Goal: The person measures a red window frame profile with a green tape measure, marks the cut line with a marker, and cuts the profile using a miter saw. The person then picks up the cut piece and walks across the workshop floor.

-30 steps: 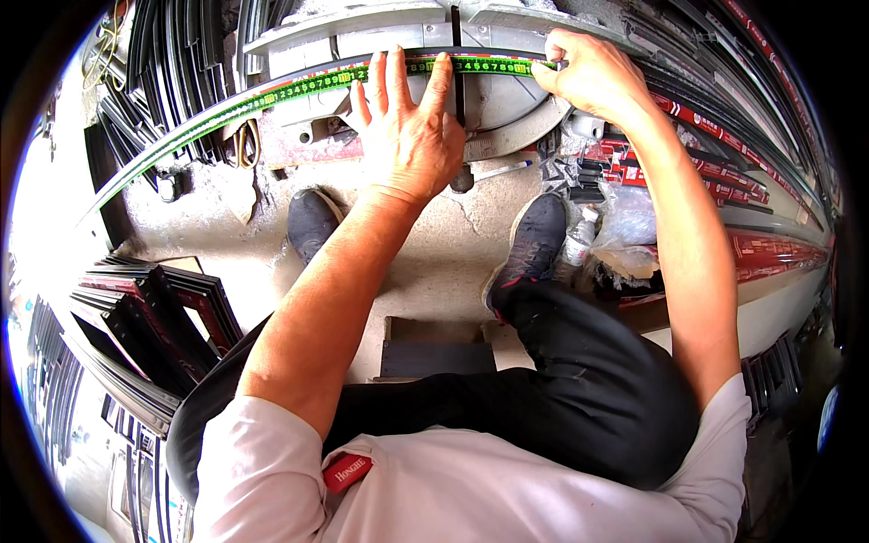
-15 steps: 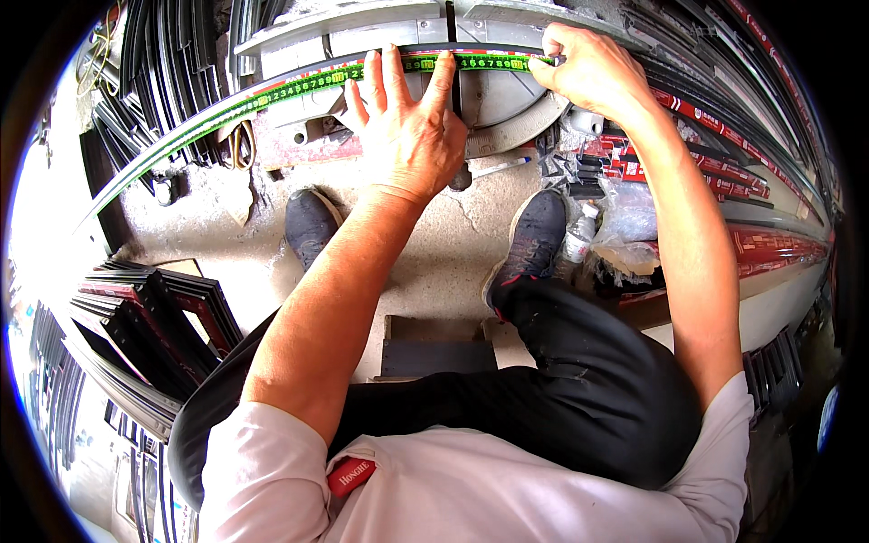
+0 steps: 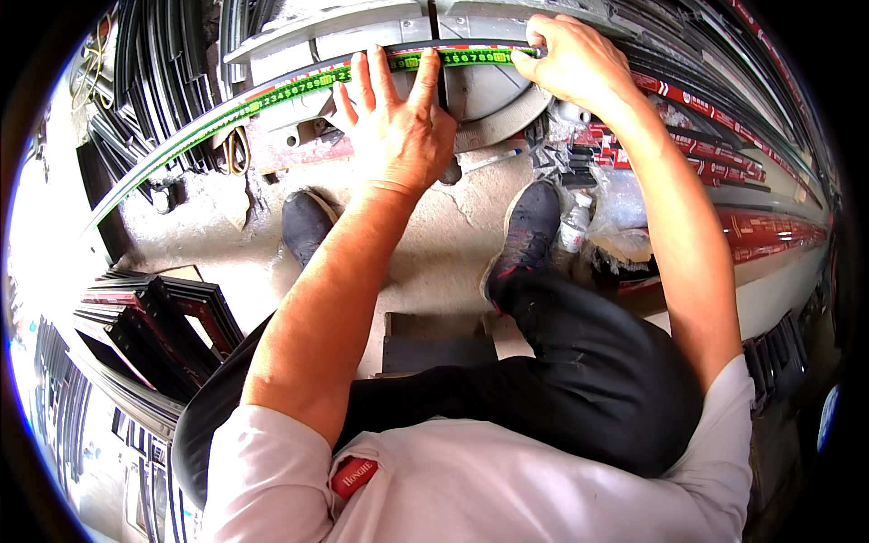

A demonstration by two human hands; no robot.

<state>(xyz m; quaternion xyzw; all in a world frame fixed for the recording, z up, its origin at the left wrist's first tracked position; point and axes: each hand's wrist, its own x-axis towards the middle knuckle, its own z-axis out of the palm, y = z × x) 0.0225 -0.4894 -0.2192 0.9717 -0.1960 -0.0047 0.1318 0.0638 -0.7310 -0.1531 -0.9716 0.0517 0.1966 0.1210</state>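
A green tape measure (image 3: 281,96) runs in a long curve from the far left to the strip end at my right fingers. It lies along the near side of a dark moulding strip (image 3: 489,43). My left hand (image 3: 403,131) has its fingers spread, the tips resting on the tape and strip. My right hand (image 3: 579,61) is closed at the right end, thumb beneath and fingers curled over, pinching the tape there. The fingers partly hide that end. Under the strip is a grey metal machine table (image 3: 493,95) with a rounded front edge and a slot.
Dark strips (image 3: 172,63) stand in bundles at the left. Red-and-black wrapped strips (image 3: 724,136) lie at the right. Stacked dark frames (image 3: 154,326) stand at lower left. A clear bottle (image 3: 575,226) is beside my right shoe (image 3: 534,222); a pen (image 3: 493,161) lies below the table.
The view has shifted slightly, so most things sit a little further left. My right hand has changed its finger pose at the strip's end. My left hand stays spread on the tape.
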